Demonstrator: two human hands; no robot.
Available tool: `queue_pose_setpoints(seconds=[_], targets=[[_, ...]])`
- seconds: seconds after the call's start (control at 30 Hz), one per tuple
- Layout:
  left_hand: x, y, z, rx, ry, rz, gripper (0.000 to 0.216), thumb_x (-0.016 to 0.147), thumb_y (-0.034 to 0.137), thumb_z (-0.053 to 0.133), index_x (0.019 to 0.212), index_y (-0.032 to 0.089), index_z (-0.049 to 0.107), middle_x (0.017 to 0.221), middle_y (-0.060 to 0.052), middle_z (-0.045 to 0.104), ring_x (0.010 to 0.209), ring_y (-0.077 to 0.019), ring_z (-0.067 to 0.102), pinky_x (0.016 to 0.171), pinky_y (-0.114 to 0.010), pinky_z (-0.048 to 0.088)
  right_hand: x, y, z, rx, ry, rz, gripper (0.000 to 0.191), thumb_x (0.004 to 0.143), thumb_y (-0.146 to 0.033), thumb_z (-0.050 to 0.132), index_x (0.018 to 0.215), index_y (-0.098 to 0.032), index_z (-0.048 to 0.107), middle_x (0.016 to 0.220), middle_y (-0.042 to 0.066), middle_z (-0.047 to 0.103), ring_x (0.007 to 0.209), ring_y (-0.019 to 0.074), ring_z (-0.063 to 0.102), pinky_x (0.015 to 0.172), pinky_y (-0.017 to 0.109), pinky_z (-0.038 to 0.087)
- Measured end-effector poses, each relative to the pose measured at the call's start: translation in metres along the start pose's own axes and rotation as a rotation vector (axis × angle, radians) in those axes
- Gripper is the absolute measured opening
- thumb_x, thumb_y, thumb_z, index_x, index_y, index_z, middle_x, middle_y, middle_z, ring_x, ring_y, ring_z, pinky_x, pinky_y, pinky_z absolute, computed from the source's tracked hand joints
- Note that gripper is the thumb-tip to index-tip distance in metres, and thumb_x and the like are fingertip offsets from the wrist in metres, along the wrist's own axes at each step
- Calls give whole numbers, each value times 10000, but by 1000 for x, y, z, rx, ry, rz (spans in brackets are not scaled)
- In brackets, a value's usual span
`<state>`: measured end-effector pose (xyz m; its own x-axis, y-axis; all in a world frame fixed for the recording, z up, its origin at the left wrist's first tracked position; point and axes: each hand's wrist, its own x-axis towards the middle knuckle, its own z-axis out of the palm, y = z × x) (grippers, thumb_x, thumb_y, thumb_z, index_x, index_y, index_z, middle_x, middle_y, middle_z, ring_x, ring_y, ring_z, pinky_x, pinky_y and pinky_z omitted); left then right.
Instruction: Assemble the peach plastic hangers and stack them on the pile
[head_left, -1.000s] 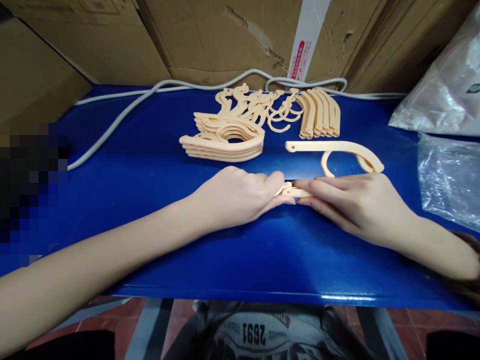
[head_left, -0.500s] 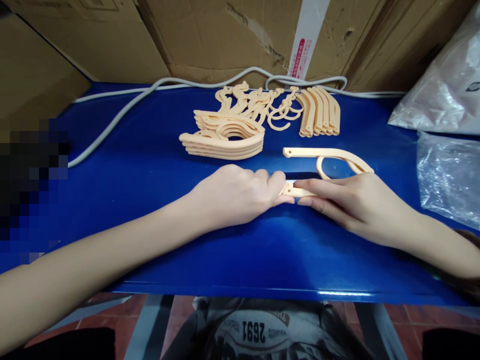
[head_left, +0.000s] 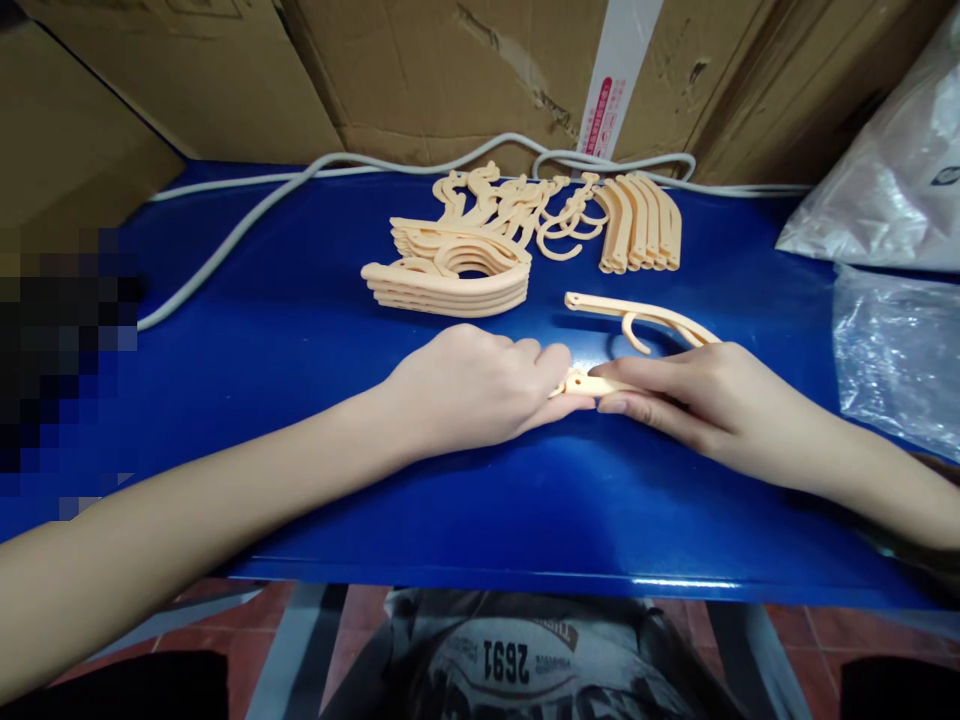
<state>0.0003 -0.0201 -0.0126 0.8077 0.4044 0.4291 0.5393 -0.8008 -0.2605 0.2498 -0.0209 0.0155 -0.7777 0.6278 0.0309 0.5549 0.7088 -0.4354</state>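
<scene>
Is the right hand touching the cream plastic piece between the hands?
Touching. The head view shows the right hand gripping the cream plastic piece between thumb and fingers, its holed end pointing toward the left hand.

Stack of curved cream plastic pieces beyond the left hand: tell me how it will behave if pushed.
The stack may shear apart, since no band shows around its layers. They are probably stiff, as they keep even curves. It might slide easily, given the glossy blue table beneath.
</scene>
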Motion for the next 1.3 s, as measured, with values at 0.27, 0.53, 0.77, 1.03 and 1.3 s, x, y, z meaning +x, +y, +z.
queue_pose_setpoints(seconds=[0.27,0.53,0.77,1.03,1.3], targets=[[3,-6,1,-274,-179,-159,441,1066,496,513,797,161,612,625,-19,678,507,-189,611,493,-265,178,-6,-1,7,-406,220,-178,336,1102,-335,424,1140,-160,708,918,37,811,646,161,722,557,277,428],[-1,-7,5,-208,-139,-114,487,1083,527,452,793,165,601,620,-34,687,489,-205,631,482,-276,184,-4,0,8,-479,248,-204,368,1108,-330,403,1147,-149,721,884,46,813,612,154,717,534,273,429],[-1,-5,8,-66,-24,-38,594,1132,490,252,742,169,565,550,-37,634,433,-189,606,441,-283,171,-4,3,8,-366,159,-133,407,1111,-380,384,1218,-184,723,891,55,811,653,161,721,576,261,437],[0,-5,11,-40,-18,-31,633,1138,480,187,765,160,586,538,-36,621,421,-181,588,428,-287,164,-3,4,7,-263,76,-22,491,1108,-465,327,1205,-212,736,822,47,781,625,167,675,579,276,410],[1,-9,12,7,-112,-31,618,1136,474,226,796,144,623,572,-50,645,455,-173,600,428,-289,130,3,7,3,-94,15,28,471,1083,-477,380,1241,-218,740,917,48,799,705,177,659,684,300,435]])
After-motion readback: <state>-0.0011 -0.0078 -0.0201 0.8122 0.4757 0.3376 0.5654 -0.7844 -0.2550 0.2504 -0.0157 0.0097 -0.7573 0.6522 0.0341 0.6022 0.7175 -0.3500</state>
